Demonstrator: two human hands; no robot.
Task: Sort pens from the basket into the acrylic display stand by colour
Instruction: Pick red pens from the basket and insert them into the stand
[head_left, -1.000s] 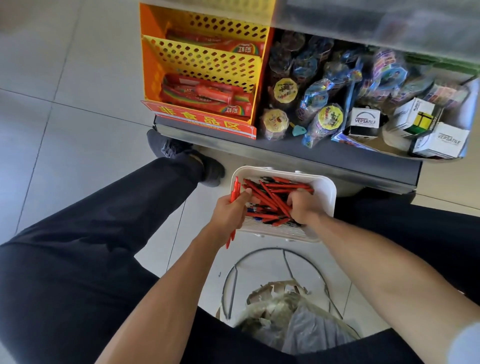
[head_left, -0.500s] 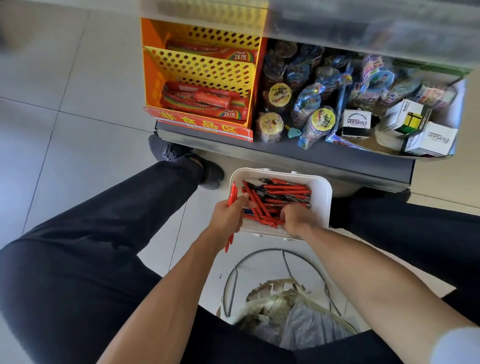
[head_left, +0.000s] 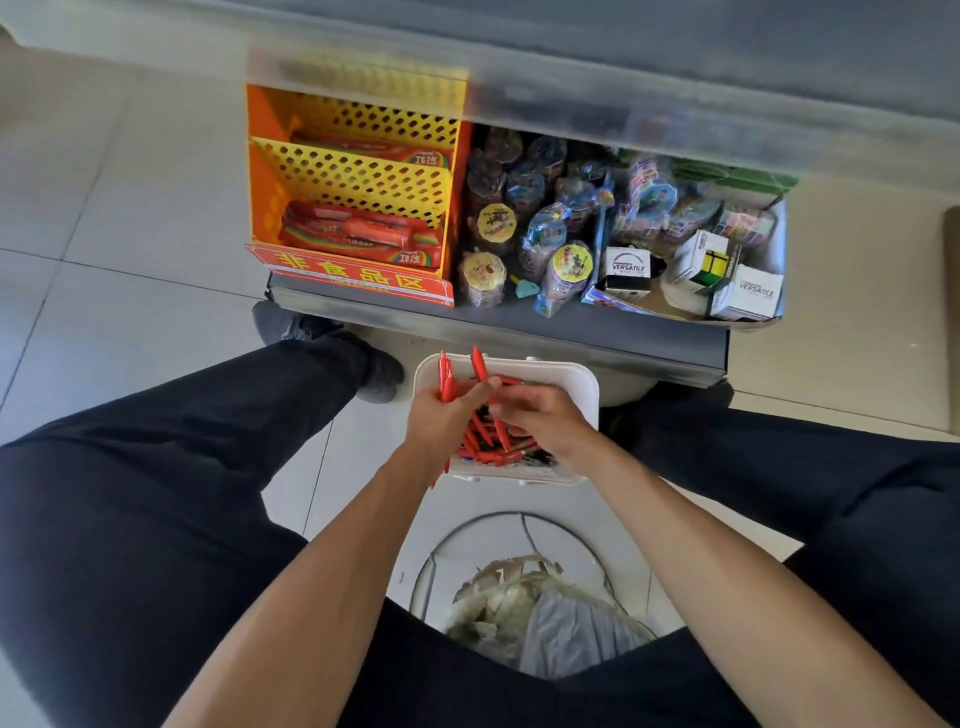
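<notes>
From the head camera, looking down between the knees, the left hand (head_left: 441, 421) grips a small bundle of red plastic pens (head_left: 448, 375) upright over the white perforated plastic basket (head_left: 582, 379) on the floor. The right hand (head_left: 540, 421) reaches into the basket, fingers curled among the loose red and dark pens (head_left: 493, 447) (whether it has actually pinched one I cannot tell). No acrylic display stand is in sight, so by my judgement the sorting is at an early stage: reds are being gathered, none placed, and many pens remain.
</notes>
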